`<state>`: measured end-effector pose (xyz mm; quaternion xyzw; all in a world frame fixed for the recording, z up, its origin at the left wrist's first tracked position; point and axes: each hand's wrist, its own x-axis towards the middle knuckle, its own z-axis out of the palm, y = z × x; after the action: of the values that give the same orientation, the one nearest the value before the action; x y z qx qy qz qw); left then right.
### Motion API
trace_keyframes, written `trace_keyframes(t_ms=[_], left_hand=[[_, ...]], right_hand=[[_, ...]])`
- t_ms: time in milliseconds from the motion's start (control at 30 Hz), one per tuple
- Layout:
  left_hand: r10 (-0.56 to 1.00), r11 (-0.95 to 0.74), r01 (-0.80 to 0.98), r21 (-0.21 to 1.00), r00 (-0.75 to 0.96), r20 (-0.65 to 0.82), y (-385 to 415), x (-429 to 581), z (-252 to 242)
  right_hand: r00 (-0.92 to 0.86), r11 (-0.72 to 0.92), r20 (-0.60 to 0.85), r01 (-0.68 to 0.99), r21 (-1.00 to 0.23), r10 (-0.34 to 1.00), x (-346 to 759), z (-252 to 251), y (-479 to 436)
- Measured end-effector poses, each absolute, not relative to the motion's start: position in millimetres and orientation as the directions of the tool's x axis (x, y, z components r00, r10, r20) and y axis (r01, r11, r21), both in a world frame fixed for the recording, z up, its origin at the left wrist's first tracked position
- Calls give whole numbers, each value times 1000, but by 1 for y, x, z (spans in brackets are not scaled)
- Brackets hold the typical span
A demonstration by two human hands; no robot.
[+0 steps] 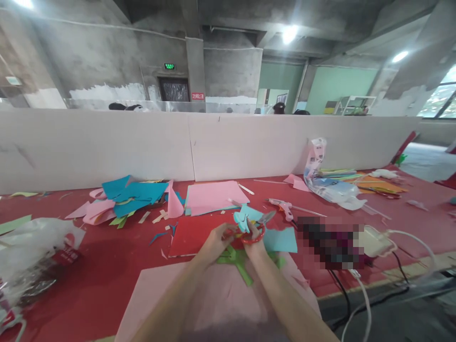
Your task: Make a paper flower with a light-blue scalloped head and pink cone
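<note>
My left hand [218,241] is closed, its fingers pinching the edge of a small light-blue paper cutout [242,221] with dark curved lines on it. In my right hand [254,242] is a pair of scissors [265,218] with red handles, blades pointing up and to the right. The right fingers also lie against the cutout, partly hiding it. Below both hands are green paper pieces [235,261], on a large pale pink sheet [171,285]. A red sheet [188,235] lies to the left of the hands, and a light-blue sheet [283,240] to the right.
A pink glue gun [282,208] lies to the right, near a blurred-out object [327,242] and cables. Blue and pink paper scraps [137,197] are heaped at left, beyond a plastic bag [35,256]. A white partition [228,147] bounds the red table's [117,266] back.
</note>
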<state>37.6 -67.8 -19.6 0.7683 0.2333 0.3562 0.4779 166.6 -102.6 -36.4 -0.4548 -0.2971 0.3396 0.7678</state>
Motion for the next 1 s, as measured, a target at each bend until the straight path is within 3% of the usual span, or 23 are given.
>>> trace_keyframes(t_ms=[67, 167, 300, 433, 633, 800, 867, 1000], left_hand=[[748, -427, 86, 900, 593, 298, -72, 40, -23], [750, -403, 5, 915, 575, 327, -74, 41, -22], [665, -359, -163, 919, 646, 374, -70, 42, -18], [794, -354, -94, 930, 495, 352, -54, 40, -23], [872, -215, -85, 973, 433, 230, -41, 33, -28], [880, -194, -123, 973, 417, 228, -46, 32, -21], [881, -142, -154, 978, 430, 195, -46, 31, -18], [890, -84, -203, 976, 424, 165, -47, 29, -13]], right_hand=[[620, 390, 85, -375, -841, 780, 169, -38, -101], [647, 445, 31, -489, -750, 762, 168, -44, -96], [671, 427, 47, -413, -804, 740, 168, -54, -88], [619, 398, 92, -377, -836, 780, 166, -52, -89], [540, 427, 36, -622, -657, 841, 172, -37, -98], [476, 379, -23, -726, -574, 879, 186, -30, -101], [450, 369, 9, -720, -588, 893, 184, -27, -102], [407, 351, 143, -500, -791, 902, 165, -22, -109]])
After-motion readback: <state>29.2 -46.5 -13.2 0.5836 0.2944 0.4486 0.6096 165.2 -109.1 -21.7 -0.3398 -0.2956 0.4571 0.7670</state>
